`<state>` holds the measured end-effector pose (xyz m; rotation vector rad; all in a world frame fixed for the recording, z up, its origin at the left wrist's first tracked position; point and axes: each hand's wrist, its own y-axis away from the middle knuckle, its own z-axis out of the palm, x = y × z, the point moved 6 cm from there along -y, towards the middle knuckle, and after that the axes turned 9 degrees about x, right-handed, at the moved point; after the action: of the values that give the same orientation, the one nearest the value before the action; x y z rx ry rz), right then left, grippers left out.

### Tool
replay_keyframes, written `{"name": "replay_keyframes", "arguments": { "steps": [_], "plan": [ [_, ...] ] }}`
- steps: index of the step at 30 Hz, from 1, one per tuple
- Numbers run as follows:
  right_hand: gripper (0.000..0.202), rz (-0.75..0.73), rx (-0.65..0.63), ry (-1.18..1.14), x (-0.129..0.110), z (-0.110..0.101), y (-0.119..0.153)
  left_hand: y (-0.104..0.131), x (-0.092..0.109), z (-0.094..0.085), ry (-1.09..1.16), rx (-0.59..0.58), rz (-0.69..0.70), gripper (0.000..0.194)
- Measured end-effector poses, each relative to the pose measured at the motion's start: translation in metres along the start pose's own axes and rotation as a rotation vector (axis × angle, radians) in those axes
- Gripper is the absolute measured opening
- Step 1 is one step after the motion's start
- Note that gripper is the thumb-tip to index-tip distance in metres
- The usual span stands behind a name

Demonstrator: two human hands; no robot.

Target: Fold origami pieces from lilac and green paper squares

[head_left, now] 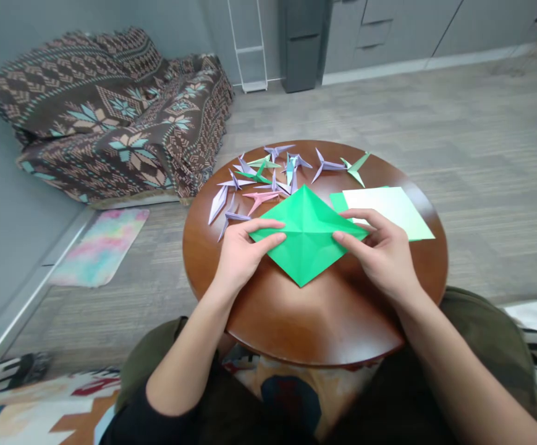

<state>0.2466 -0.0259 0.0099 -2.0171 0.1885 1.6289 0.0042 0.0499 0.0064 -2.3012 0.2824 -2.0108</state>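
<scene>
A green sheet of paper (302, 247) with crossing creases is held like a diamond, one corner toward me, over the round brown table (296, 327). My left hand (245, 250) pinches its left corner between thumb and fingers. On the right, my right hand (382, 247) grips the opposite corner the same way. Behind the sheet lie several folded paper pieces, among them a pink one (261, 199), a purple one (326, 165) and a light green one (357, 168). A stack of white and green paper (389, 207) sits just beyond my right hand.
A sofa under a patterned cover (133, 123) stands at the back left, with a pastel mat (99, 247) on the floor before it. Grey cabinets (389, 31) and a white rack (249, 49) line the far wall. My knees are close to the table's near edge.
</scene>
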Motion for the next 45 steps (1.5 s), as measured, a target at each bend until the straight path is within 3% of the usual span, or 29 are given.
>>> {"name": "replay_keyframes", "arguments": {
  "steps": [9,11,14,16,21,28,32,36,40,42,45],
  "plan": [
    [0.024,0.020,-0.027,0.014,0.002,0.001,-0.001,-0.002,-0.005,0.000,0.045,-0.006,-0.003,0.036],
    [0.025,0.053,-0.008,-0.008,0.004,-0.001,-0.002,-0.004,-0.004,0.000,0.111,0.021,-0.002,0.046],
    [0.025,0.090,0.011,-0.018,0.008,-0.002,-0.002,-0.005,-0.003,0.002,0.214,0.026,-0.026,0.077],
    [0.024,0.097,0.009,-0.015,0.009,-0.003,-0.001,-0.005,-0.003,0.003,0.216,0.003,-0.036,0.084],
    [0.024,0.115,0.033,-0.034,0.007,-0.002,-0.002,-0.004,-0.003,0.001,0.162,0.032,-0.040,0.070],
    [0.046,0.114,0.066,-0.101,0.000,-0.003,-0.001,0.001,0.009,0.000,0.088,0.095,0.030,0.062],
    [0.028,0.058,0.065,-0.008,-0.001,-0.005,-0.001,0.003,0.012,-0.001,-0.001,0.107,0.077,0.043],
    [0.020,0.119,0.007,0.049,0.003,-0.005,0.000,0.005,0.009,-0.003,-0.171,0.109,0.099,0.026],
    [0.018,0.061,-0.047,0.199,-0.004,-0.002,0.004,0.011,0.020,0.001,-0.403,0.101,0.255,0.020],
    [0.014,-0.068,-0.055,0.325,-0.014,0.001,0.006,0.017,0.029,0.007,-0.503,0.082,0.349,0.023],
    [0.019,-0.187,-0.058,0.388,-0.025,0.006,0.010,0.025,0.040,0.019,-0.546,-0.005,0.447,0.051]
  ]
}}
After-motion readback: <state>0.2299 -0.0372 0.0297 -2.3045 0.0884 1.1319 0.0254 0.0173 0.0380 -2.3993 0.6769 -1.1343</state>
